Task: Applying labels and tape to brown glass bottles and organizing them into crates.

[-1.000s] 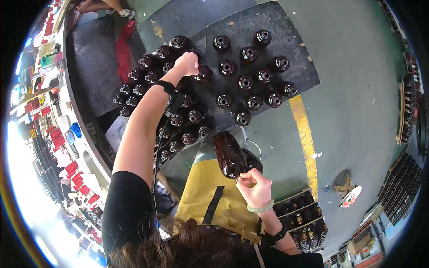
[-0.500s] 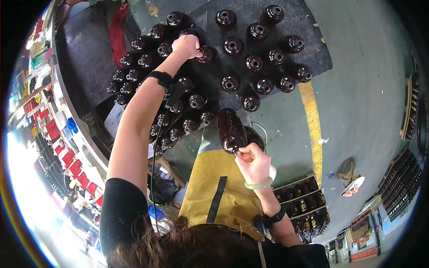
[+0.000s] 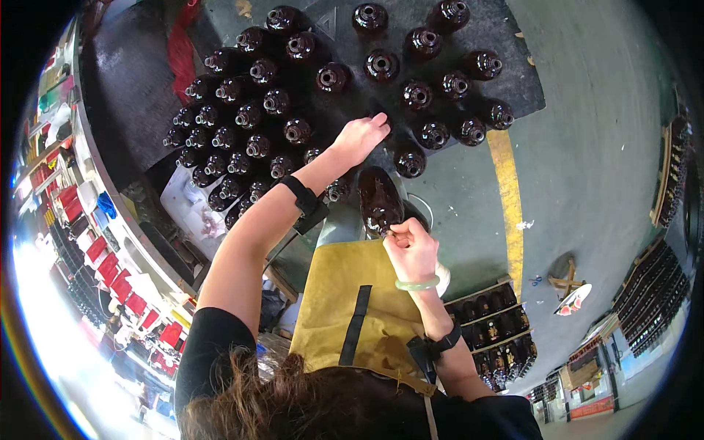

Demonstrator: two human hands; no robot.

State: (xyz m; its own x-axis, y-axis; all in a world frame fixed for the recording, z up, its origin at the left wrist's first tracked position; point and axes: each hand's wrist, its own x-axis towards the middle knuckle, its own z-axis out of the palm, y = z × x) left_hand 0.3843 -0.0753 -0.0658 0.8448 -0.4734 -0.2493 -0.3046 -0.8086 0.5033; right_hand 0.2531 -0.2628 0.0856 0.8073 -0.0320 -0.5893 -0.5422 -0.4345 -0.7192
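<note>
Bottle of dark brown glass [image 3: 380, 199] sits just beyond my right hand [image 3: 412, 253], its neck clamped between my thumb and fingers, its base pointing away from me. A second brown bottle [image 3: 416, 214] shows partly behind it; whether I grip that too, I cannot tell. My left hand [image 3: 358, 141] is farther out, fingertips bent down; what lies under them is hidden, so I cannot tell if they hold anything. As I judge it, only what my right fingers hold is lifted: right of my left fingers, loosely spaced bottles [image 3: 416, 94] stand on the dark table [image 3: 506, 33], and left of them, many packed bottles [image 3: 248, 115]. I make out no label on any. Right of my right wrist, racked bottles [image 3: 484, 330] bear gold marks, too small to read.
</note>
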